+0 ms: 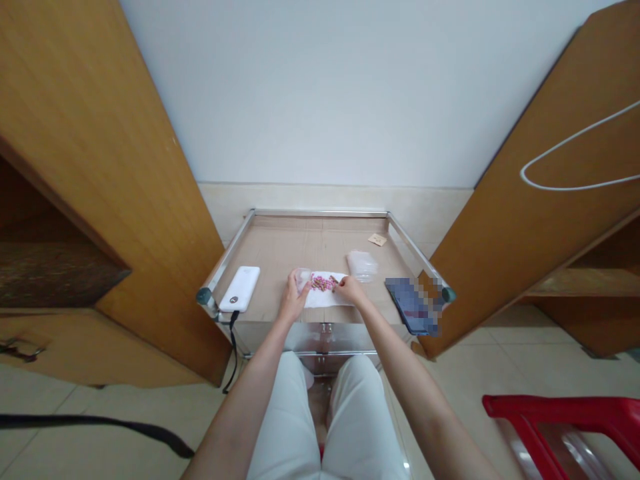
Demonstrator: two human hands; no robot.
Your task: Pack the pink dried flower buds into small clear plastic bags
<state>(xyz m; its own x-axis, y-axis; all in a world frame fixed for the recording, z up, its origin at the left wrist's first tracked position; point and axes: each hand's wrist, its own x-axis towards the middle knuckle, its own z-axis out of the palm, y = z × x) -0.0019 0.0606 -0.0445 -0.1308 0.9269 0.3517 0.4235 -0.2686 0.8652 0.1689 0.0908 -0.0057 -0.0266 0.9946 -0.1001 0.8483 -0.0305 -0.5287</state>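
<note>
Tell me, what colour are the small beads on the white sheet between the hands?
Mostly pink beads, seen in the head view.

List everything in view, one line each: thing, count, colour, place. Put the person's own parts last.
small table: one, brown top with a metal rim, against the wall
white sheet: one, white, at the table's front middle
beads: a small heap, pink, on the white sheet
clear cup: one, transparent, at the heap's left end
power bank: one, white, table's left side, with a black cable hanging off the front
plastic bag: one, clear, right of the sheet
phone: one, dark and blurred, table's right front corner
paper scrap: one, tan, far right of the table
wooden cabinets: two, brown, either side
stool: one, red, lower right
left hand: one, on the clear cup
right hand: one, fingertips at the beads
</note>
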